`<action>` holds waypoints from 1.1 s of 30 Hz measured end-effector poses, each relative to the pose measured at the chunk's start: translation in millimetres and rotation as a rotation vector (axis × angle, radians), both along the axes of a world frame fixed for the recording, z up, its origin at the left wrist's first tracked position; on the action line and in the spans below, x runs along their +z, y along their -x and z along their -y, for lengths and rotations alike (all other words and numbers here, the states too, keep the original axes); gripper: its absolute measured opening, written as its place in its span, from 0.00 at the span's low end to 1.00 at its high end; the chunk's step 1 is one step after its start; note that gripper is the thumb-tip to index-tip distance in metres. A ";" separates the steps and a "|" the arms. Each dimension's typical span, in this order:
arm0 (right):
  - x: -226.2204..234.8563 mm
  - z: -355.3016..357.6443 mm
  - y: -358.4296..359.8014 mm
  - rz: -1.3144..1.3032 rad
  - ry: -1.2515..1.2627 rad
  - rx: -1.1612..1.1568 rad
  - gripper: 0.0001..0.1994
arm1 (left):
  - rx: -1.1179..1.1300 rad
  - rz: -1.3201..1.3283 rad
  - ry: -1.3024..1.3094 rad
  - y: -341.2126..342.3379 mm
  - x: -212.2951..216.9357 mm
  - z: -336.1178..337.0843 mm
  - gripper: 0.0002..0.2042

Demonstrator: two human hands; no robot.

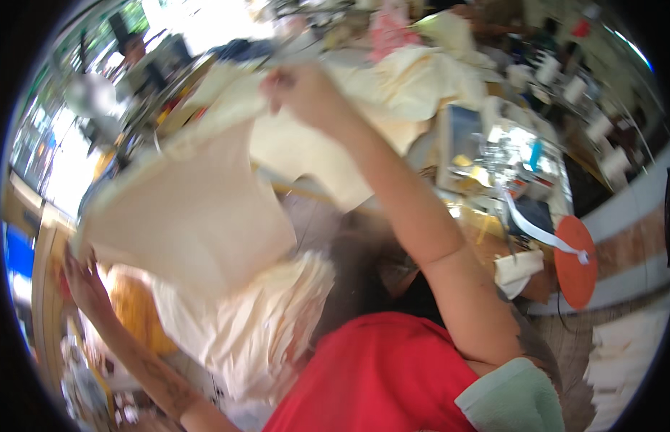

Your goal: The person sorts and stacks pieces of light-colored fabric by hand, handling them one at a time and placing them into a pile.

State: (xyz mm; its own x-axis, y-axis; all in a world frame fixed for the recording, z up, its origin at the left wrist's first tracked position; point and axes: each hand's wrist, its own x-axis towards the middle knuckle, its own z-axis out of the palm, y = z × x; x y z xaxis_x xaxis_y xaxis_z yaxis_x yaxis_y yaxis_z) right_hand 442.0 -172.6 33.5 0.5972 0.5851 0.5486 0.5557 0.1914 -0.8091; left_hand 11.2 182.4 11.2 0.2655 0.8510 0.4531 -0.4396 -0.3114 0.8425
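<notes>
A cream fabric panel (191,209) is stretched out in the air between my two hands, blurred by motion. My left hand (87,281) pinches its near left corner, low at the left. My right hand (306,90) is raised over the table with fingers closed at the panel's far upper corner; the exact grip is blurred. Below the panel hangs a bunched heap of cream fabric (256,324) near my lap. More cut cream fabric (320,147) lies flat on the table beneath my right forearm.
A sewing machine (508,151) stands on the table to the right, with an orange disc (576,263) and white strip beside it. Crumpled pale cloth (428,79) and a pink bag (390,32) lie at the back. White cloth pieces (626,360) are stacked lower right.
</notes>
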 end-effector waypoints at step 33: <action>-248.2 152.6 132.9 -0.110 0.777 -0.262 0.17 | -0.674 -0.894 -0.238 -209.9 -229.9 279.4 0.16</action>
State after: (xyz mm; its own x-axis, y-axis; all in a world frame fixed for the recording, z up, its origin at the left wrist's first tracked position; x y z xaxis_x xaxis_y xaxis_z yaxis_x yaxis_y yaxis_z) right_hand 309.2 -325.3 -214.7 0.7937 0.6079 -0.0245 0.4142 -0.5694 -0.7101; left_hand 221.2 -97.0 -218.6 0.9435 0.3313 0.0036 0.1488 -0.4334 0.8888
